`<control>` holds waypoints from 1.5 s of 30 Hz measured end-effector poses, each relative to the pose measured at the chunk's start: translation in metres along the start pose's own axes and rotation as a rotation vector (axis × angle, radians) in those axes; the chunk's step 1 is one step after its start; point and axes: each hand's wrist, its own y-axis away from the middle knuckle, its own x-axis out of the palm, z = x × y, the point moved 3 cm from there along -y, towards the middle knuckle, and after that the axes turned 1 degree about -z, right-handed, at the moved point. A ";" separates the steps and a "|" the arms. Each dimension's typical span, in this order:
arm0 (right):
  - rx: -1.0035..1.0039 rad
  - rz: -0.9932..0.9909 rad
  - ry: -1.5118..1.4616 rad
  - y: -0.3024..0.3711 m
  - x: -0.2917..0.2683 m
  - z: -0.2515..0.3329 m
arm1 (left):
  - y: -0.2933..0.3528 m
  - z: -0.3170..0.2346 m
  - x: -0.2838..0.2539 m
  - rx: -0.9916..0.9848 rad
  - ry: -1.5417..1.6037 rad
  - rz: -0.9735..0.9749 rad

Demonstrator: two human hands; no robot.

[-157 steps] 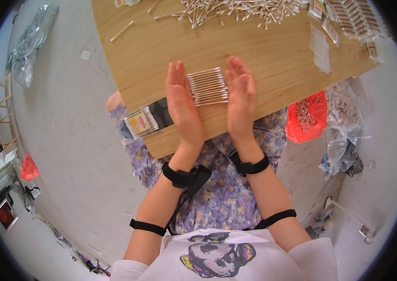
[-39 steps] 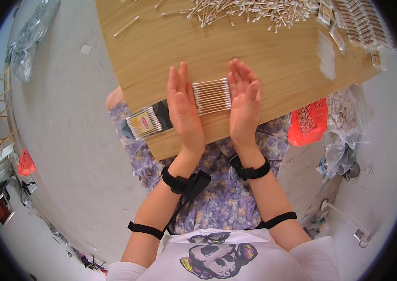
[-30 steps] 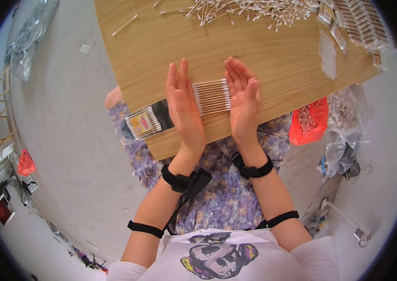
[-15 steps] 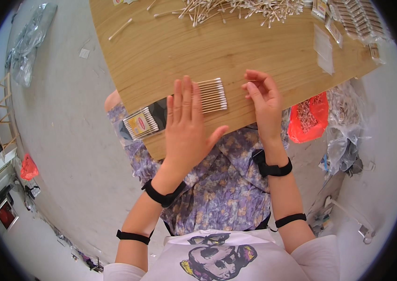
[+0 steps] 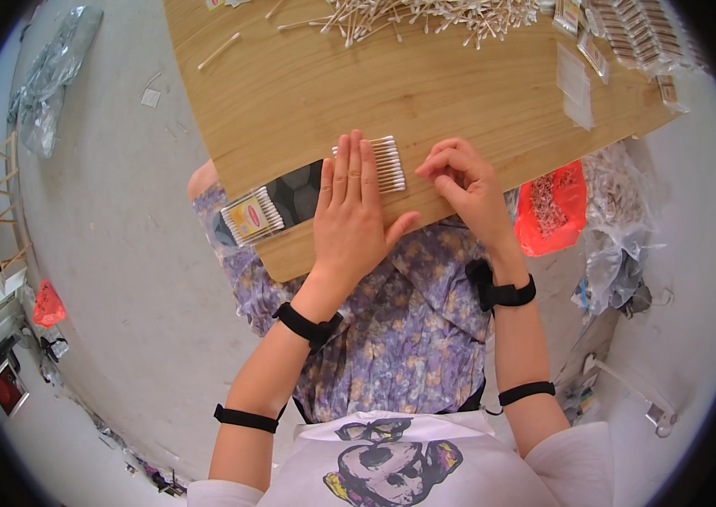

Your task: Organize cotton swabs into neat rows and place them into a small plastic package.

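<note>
White swabs, left hand flat over them, right hand curled nearby

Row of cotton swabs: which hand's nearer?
Left. The left hand lies palm down, covering the left part of the row of cotton swabs; the right hand is apart from it, off the row's right end.

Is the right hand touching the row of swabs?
Apart. The head view shows a strip of bare table between the right hand and the row of swabs.
</note>
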 end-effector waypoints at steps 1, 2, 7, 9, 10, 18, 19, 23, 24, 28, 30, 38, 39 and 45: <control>0.005 -0.004 -0.044 -0.001 0.000 -0.003 | 0.001 0.001 0.000 0.000 0.000 -0.002; 0.005 -0.006 -0.041 -0.001 0.000 -0.005 | 0.003 0.002 -0.003 -0.009 0.063 -0.084; 0.006 -0.046 -0.127 -0.003 0.000 -0.010 | 0.008 0.014 -0.012 -0.034 0.326 -0.298; -0.004 -0.038 -0.078 -0.002 0.000 -0.007 | 0.008 0.011 -0.015 -0.022 0.336 -0.286; -0.015 -0.029 -0.030 -0.002 0.000 -0.005 | 0.007 0.010 -0.015 -0.021 0.337 -0.286; -0.018 0.010 0.053 0.001 0.002 0.003 | -0.001 0.001 -0.005 -0.076 0.025 -0.096; -0.023 0.002 0.051 0.001 0.003 0.003 | -0.001 0.001 -0.004 -0.076 0.026 -0.097; -0.043 -0.010 0.027 0.001 0.003 0.000 | -0.001 0.001 -0.002 -0.047 0.005 -0.081; -0.040 -0.006 0.033 0.001 0.003 0.001 | 0.000 0.001 -0.001 -0.035 -0.005 -0.074; -0.040 -0.013 0.032 0.002 0.004 0.001 | 0.002 -0.001 -0.001 -0.012 -0.039 -0.062; -0.046 -0.006 0.038 0.002 0.005 0.001 | 0.003 -0.002 -0.002 0.023 -0.091 -0.043; -0.105 0.023 0.070 0.005 0.008 0.000 | 0.001 -0.003 -0.001 0.020 -0.137 0.029; -0.100 0.022 0.090 0.005 0.008 0.000 | 0.001 -0.003 0.000 0.021 -0.139 0.028; -0.164 -0.010 0.170 0.003 0.011 -0.004 | 0.000 -0.003 0.001 0.023 -0.136 0.015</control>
